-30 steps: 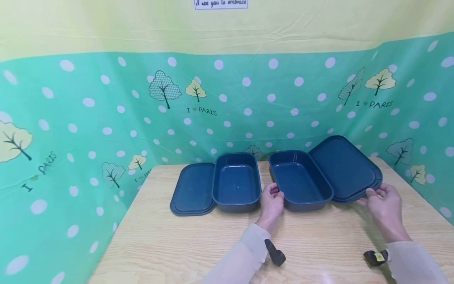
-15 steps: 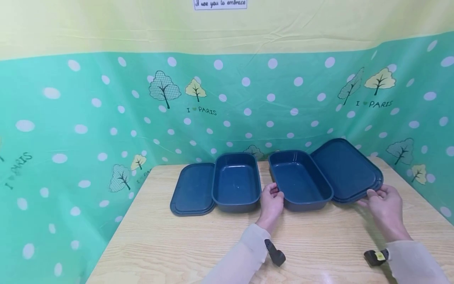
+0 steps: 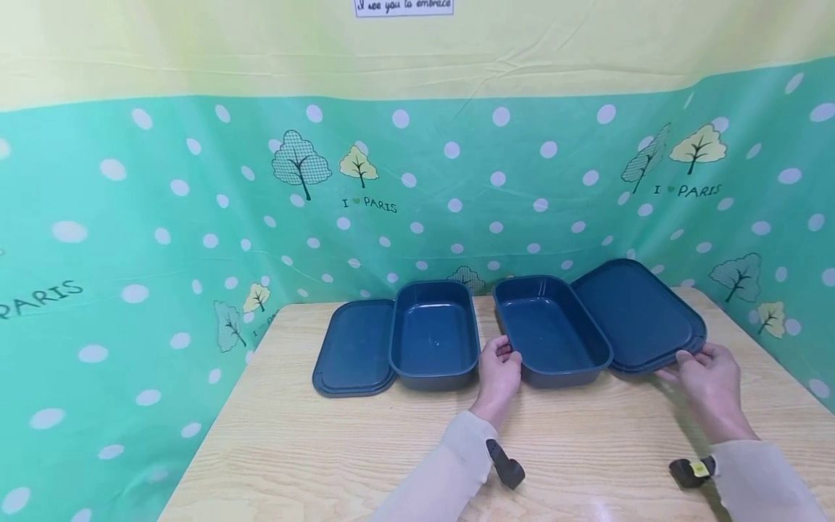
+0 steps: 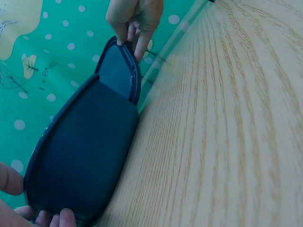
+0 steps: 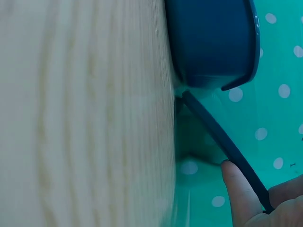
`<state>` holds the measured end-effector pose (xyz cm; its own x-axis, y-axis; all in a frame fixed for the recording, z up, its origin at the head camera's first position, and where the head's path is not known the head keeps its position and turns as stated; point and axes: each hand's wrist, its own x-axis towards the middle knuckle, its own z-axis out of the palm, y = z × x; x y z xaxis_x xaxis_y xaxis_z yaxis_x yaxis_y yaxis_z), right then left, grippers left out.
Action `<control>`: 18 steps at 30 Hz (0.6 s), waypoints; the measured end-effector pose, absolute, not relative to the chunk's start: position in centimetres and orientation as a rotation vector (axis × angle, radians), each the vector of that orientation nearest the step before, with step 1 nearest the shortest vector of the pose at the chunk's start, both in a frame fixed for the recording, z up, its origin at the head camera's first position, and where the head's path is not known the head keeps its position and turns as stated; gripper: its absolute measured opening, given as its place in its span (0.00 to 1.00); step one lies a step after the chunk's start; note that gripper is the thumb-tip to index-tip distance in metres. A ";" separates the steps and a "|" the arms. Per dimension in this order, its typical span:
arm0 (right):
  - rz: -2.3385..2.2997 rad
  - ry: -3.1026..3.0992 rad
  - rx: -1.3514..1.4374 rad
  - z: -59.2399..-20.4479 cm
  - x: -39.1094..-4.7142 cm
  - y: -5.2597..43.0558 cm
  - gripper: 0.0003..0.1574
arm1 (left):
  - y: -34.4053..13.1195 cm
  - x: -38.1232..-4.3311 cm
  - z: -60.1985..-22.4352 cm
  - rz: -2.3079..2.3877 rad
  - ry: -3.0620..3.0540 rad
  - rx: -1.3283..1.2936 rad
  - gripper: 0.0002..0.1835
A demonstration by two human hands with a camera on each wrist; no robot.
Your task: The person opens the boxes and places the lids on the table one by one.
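Two dark blue rectangular food containers stand uncovered on the table. My left hand [image 3: 499,377] holds the right-hand container [image 3: 548,333] at its near left side, thumb by the rim; its fingertips [image 4: 66,218] show against the wall in the left wrist view. At the near right corner of a dark blue lid [image 3: 636,315], my right hand [image 3: 711,380] pinches the edge. That lid is tilted: its left edge is low beside the container and its right side is raised off the table, as the right wrist view shows with the lid [image 5: 222,142] edge-on.
The other container [image 3: 435,337] stands to the left of my left hand. A second lid [image 3: 357,348] lies flat against its left side. Behind the wooden table [image 3: 365,449] hangs a green polka-dot cloth [image 3: 457,203], which also runs along both sides.
The raised lid has sunk slightly, its far corner dropping lower and its slope flattening. My left hand and both containers have kept their places.
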<state>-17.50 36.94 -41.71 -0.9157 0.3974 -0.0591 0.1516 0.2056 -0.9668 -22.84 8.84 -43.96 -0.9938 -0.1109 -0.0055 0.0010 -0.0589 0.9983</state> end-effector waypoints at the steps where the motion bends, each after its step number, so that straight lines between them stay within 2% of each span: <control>1: 1.773 -2.278 -0.542 -41.7 -17.5 37.0 0.38 | 8.8 -22.8 -43.9 -2.235 -2.100 0.131 0.17; 11: 1.788 -2.267 -0.528 -42.2 -17.7 37.7 0.37 | 8.8 -22.8 -44.1 -2.245 -2.094 0.129 0.18; 18: 1.721 -2.339 -0.545 -42.2 -17.6 38.3 0.41 | 8.8 -22.8 -44.1 -2.231 -2.098 0.116 0.18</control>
